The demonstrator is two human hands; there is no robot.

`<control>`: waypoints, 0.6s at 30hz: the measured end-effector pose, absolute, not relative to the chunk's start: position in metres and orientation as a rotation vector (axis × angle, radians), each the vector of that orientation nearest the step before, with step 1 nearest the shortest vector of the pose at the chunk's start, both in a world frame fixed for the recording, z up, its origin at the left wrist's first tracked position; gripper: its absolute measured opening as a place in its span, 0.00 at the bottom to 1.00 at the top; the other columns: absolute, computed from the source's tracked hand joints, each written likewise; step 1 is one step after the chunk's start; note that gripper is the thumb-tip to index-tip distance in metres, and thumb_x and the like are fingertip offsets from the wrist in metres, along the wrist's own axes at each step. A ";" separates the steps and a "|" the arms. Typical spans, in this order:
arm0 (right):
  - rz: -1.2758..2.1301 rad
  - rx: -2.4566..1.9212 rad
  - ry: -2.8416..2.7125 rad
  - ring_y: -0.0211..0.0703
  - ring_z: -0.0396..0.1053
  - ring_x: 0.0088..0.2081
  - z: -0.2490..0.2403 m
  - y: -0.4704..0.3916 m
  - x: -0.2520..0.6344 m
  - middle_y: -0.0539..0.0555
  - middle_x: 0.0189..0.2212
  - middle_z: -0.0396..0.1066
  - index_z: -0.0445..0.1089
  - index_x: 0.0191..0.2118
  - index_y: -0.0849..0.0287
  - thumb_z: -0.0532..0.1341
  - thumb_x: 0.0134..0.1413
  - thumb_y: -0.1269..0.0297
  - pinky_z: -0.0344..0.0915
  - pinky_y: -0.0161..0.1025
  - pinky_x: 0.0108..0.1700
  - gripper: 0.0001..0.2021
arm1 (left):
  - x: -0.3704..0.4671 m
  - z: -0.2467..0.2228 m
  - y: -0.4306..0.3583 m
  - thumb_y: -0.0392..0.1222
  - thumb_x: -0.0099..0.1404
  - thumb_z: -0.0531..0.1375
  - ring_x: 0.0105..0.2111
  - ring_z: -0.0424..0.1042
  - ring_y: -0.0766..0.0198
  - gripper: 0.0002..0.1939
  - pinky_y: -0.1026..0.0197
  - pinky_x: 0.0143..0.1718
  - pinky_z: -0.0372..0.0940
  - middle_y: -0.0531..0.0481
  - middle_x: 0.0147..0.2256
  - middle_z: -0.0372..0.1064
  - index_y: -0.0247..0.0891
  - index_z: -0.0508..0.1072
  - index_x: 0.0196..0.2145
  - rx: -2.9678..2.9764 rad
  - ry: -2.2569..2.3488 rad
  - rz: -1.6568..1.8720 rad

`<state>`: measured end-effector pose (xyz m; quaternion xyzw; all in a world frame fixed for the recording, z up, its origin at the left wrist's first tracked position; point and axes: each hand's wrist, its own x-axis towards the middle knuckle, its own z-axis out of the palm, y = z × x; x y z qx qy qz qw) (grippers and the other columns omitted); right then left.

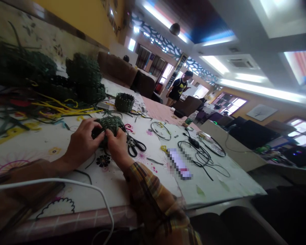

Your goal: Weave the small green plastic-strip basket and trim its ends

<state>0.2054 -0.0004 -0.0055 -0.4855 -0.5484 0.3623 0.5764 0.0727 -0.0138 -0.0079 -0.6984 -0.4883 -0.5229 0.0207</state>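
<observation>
A small dark green woven basket [111, 123] is held between my two hands over the flower-patterned tablecloth. My left hand [84, 139] grips its left side, thumb pressed on the near wall. On the near right side, my right hand [117, 142] pinches the weave with thumb and fingers. What lies under the fingertips is hidden. Just right of my right hand, black-handled scissors [135, 146] rest on the cloth. Behind the held piece stands another small green woven basket [124, 102], upright.
Several larger green woven baskets [84, 75] crowd the back left, near yellow strips [63, 108]. To the right lie a phone [179, 164], coiled black cable [201, 153] and a bottle [191, 119]. A white cord [66, 180] crosses the front. A person [180, 88] stands farther back.
</observation>
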 end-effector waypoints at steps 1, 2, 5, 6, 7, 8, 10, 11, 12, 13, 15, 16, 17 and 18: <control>0.844 -1.132 -1.282 0.43 0.72 0.37 -0.007 0.000 0.205 0.51 0.32 0.77 0.74 0.35 0.57 0.64 0.55 0.61 0.70 0.38 0.44 0.06 | 0.074 -0.009 -0.013 0.46 0.68 0.58 0.58 0.72 0.47 0.08 0.48 0.61 0.67 0.39 0.54 0.72 0.42 0.69 0.43 -2.165 -1.506 -1.636; 0.844 -1.126 -1.278 0.44 0.73 0.38 -0.009 0.001 0.205 0.51 0.33 0.77 0.74 0.36 0.57 0.65 0.55 0.60 0.70 0.39 0.44 0.07 | 0.075 -0.010 -0.013 0.46 0.69 0.58 0.59 0.72 0.47 0.08 0.47 0.61 0.67 0.39 0.55 0.72 0.42 0.70 0.43 -2.161 -1.500 -1.651; 0.854 -1.113 -1.243 0.45 0.74 0.40 -0.013 0.005 0.205 0.52 0.33 0.78 0.76 0.37 0.57 0.65 0.56 0.60 0.71 0.39 0.46 0.08 | 0.080 -0.012 -0.012 0.47 0.69 0.58 0.59 0.72 0.47 0.08 0.46 0.62 0.67 0.38 0.55 0.72 0.42 0.71 0.43 -2.136 -1.487 -1.704; 0.861 -1.109 -1.226 0.45 0.75 0.41 -0.014 0.006 0.204 0.52 0.33 0.78 0.76 0.37 0.58 0.65 0.56 0.60 0.71 0.40 0.46 0.08 | 0.082 -0.012 -0.011 0.46 0.69 0.58 0.60 0.72 0.46 0.08 0.45 0.62 0.67 0.38 0.56 0.73 0.42 0.71 0.43 -2.127 -1.490 -1.716; 0.870 -1.105 -1.210 0.45 0.75 0.41 -0.015 0.007 0.204 0.52 0.33 0.78 0.76 0.37 0.58 0.65 0.56 0.60 0.71 0.40 0.46 0.08 | 0.084 -0.013 -0.010 0.46 0.69 0.58 0.60 0.72 0.46 0.09 0.45 0.62 0.67 0.38 0.56 0.73 0.42 0.71 0.43 -2.118 -1.495 -1.726; 0.877 -1.103 -1.194 0.45 0.75 0.40 -0.015 0.008 0.204 0.52 0.32 0.78 0.76 0.37 0.58 0.65 0.56 0.60 0.72 0.40 0.46 0.08 | 0.086 -0.013 -0.010 0.46 0.69 0.58 0.61 0.71 0.46 0.09 0.44 0.63 0.67 0.38 0.56 0.73 0.42 0.71 0.44 -2.111 -1.502 -1.734; 0.873 -1.106 -1.170 0.45 0.75 0.40 -0.015 0.011 0.203 0.52 0.32 0.78 0.76 0.36 0.58 0.65 0.56 0.60 0.72 0.40 0.46 0.07 | 0.089 -0.013 -0.008 0.44 0.69 0.58 0.61 0.71 0.46 0.09 0.43 0.64 0.66 0.38 0.57 0.73 0.42 0.72 0.45 -2.101 -1.510 -1.746; 0.867 -1.109 -1.163 0.45 0.75 0.40 -0.015 0.012 0.203 0.52 0.32 0.78 0.76 0.36 0.58 0.65 0.56 0.60 0.72 0.40 0.46 0.07 | 0.091 -0.013 -0.007 0.44 0.69 0.57 0.61 0.71 0.46 0.10 0.43 0.65 0.65 0.38 0.57 0.73 0.42 0.72 0.45 -2.099 -1.510 -1.751; 0.859 -1.112 -1.160 0.45 0.75 0.40 -0.015 0.013 0.203 0.52 0.32 0.78 0.76 0.36 0.58 0.65 0.55 0.60 0.72 0.40 0.46 0.07 | 0.092 -0.013 -0.006 0.44 0.69 0.57 0.61 0.71 0.47 0.10 0.43 0.65 0.65 0.38 0.57 0.73 0.42 0.72 0.46 -2.097 -1.509 -1.755; 0.853 -1.113 -1.161 0.45 0.75 0.40 -0.015 0.014 0.203 0.52 0.32 0.78 0.76 0.35 0.58 0.65 0.55 0.60 0.72 0.41 0.46 0.07 | 0.093 -0.013 -0.005 0.44 0.69 0.58 0.61 0.71 0.47 0.10 0.43 0.65 0.65 0.39 0.57 0.73 0.42 0.73 0.46 -2.096 -1.508 -1.760; 0.847 -1.117 -1.166 0.46 0.76 0.40 -0.015 0.015 0.203 0.53 0.32 0.78 0.76 0.35 0.58 0.65 0.55 0.61 0.72 0.41 0.46 0.07 | 0.094 -0.013 -0.003 0.45 0.68 0.58 0.61 0.71 0.46 0.09 0.42 0.65 0.65 0.38 0.57 0.72 0.42 0.73 0.44 -2.094 -1.504 -1.775; 0.844 -1.121 -1.168 0.47 0.76 0.40 -0.016 0.016 0.203 0.53 0.32 0.78 0.76 0.35 0.58 0.65 0.55 0.61 0.72 0.41 0.46 0.07 | 0.094 -0.014 -0.002 0.45 0.68 0.58 0.61 0.71 0.45 0.08 0.42 0.65 0.65 0.38 0.57 0.72 0.42 0.73 0.43 -2.090 -1.501 -1.786; 0.840 -1.126 -1.167 0.47 0.76 0.40 -0.016 0.017 0.203 0.54 0.33 0.78 0.76 0.35 0.58 0.65 0.55 0.61 0.72 0.42 0.46 0.07 | 0.094 -0.014 -0.001 0.45 0.68 0.58 0.61 0.71 0.45 0.08 0.41 0.64 0.66 0.38 0.57 0.72 0.42 0.73 0.42 -2.085 -1.498 -1.799; 0.834 -1.129 -1.168 0.47 0.76 0.40 -0.017 0.017 0.202 0.54 0.33 0.79 0.77 0.36 0.58 0.64 0.56 0.61 0.72 0.42 0.47 0.07 | 0.094 -0.015 0.000 0.45 0.67 0.59 0.60 0.72 0.44 0.08 0.40 0.64 0.66 0.37 0.56 0.72 0.42 0.73 0.41 -2.078 -1.497 -1.814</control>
